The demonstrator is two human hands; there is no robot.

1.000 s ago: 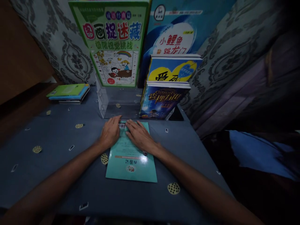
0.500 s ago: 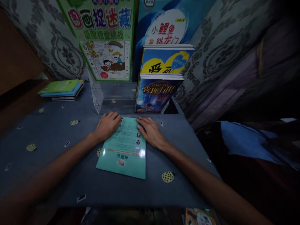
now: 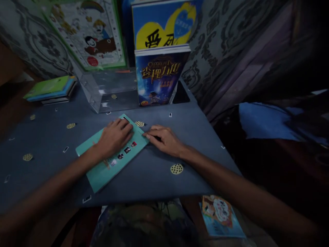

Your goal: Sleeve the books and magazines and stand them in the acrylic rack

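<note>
A thin teal book lies on the table at a slant, its printed cover with small pictures facing up. My left hand rests on top of it, palm down, with its fingers stretched out and slightly bent. At the book's right corner, my right hand pinches the edge between thumb and forefinger; its other fingers are curled under. Part of the cover is hidden by my left hand and forearm.
Behind stands a clear acrylic stand with a green-edged book. Dark blue books stand beside it, with a black phone-like object behind. A book stack lies left. Below the table's right front sits another book.
The teal book has turned so that it slants down to the left. My left hand has moved onto its cover, and my right hand now pinches its right corner. The view has tilted downward.
</note>
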